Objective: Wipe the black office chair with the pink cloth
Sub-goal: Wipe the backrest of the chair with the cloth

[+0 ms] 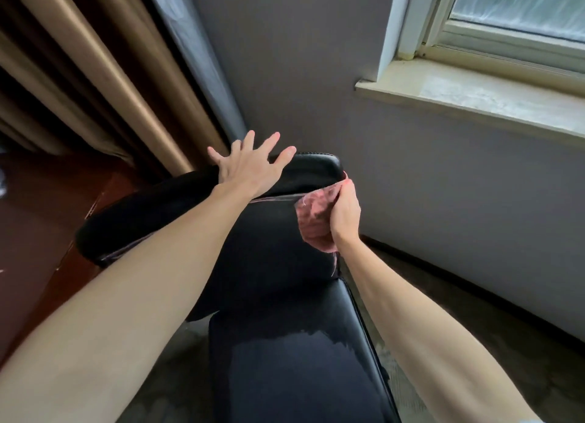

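Progress check from where you're standing: your left hand [250,166] is laid flat on the top of the black office chair [278,264], fingers straight and fanned wide, fingertips poking out past the back edge of the headrest pad, so it looks like you're just steadying the thing. Your right hand [345,213] has its fingers curled tight round the pink cloth [315,223], which is bunched up in your fist and pressed against the right edge of the backrest, right below the top pad; a loose flap and a stray thread hang down under your knuckles. So the cloth is on the chair and you're working the upper backrest, near the seam that runs across between your two hands. How much is done? Hard to call for sure. The seat below your wrists shows a two-tone sheen, darker toward the backrest and duller closer to you, which I'd guess is a damp patch from wiping, but it could just be light from the window [522,4]. My read is you're somewhere in the middle: the strip under your left palm, the side wing under your left forearm, and the near part of the seat probably all need a pass, and I can't see the base or the chair's back side at all.
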### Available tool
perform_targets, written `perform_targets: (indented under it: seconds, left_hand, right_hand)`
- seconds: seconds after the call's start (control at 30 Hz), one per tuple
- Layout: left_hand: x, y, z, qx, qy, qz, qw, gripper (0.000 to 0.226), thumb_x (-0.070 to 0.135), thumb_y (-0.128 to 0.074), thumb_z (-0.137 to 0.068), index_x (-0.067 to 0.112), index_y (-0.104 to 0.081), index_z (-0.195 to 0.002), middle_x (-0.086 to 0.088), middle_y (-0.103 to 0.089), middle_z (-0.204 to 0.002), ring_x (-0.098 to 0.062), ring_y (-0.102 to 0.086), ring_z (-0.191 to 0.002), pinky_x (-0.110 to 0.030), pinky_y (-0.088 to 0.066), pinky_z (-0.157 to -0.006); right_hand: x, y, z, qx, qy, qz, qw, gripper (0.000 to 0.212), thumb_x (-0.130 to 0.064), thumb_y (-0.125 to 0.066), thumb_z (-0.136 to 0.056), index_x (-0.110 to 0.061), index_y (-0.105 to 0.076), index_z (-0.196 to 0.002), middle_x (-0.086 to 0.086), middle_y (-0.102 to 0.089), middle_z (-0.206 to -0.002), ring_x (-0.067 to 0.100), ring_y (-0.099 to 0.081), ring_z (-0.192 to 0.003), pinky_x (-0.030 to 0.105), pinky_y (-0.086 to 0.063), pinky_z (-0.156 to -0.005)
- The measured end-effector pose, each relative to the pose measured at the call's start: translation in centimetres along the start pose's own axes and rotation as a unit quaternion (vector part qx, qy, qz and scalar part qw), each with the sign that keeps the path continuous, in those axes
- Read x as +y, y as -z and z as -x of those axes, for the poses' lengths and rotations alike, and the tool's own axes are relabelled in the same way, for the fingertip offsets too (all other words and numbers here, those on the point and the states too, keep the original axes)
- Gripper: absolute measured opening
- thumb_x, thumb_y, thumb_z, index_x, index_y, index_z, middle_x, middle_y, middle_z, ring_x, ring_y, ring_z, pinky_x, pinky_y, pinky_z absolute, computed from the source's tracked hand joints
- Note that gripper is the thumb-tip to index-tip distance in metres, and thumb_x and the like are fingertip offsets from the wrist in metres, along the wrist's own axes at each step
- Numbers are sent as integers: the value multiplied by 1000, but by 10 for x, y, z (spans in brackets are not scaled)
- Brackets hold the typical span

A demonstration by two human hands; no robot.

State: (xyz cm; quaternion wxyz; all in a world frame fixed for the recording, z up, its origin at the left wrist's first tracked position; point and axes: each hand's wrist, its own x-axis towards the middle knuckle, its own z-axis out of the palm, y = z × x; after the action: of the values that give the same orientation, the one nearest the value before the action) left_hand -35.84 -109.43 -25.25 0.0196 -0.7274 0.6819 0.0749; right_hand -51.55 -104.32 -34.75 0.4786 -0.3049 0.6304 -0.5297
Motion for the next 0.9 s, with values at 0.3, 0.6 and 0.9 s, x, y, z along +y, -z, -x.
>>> perform_targets:
  seconds: [0.3, 0.6, 0.9]
  left_hand:
    - [-6, -1, -4, 0, 18, -5, 1000, 68, 79, -12, -90, 50, -23, -151, -2, -15, -165, -25, -10, -151, -69, 5, -113]
    - [-7, -1, -6, 3, 21, 4, 1000, 65, 77, -15, -92, 51, -25, -150, -1, -14, -165, -23, -9, -151, -68, 7, -113]
    - [-11, -2, -7, 13, 21, -4, 1000, 65, 77, -13, -92, 50, -25, -150, -1, -15, -165, -22, -10, -151, -68, 6, -114]
  right_hand:
    - [-18, -13, -2, -84, -152, -182, 968, 42, -51, -36, -99, -23, -67, -104, -5, -72, -104, 7, -67, -95, 23, -52, -87]
    - [-22, -23, -8, -77, -43, -143, 986, 44, -40, -37, -103, -5, -60, -117, 15, -64, -84, 15, -62, -78, 37, -52, -78]
    - [-30, -24, -18, -43, 2, -41, 998, 35, -27, -29, -106, -13, -61, -99, -11, -60, -83, -18, -53, -61, 3, -39, -61]
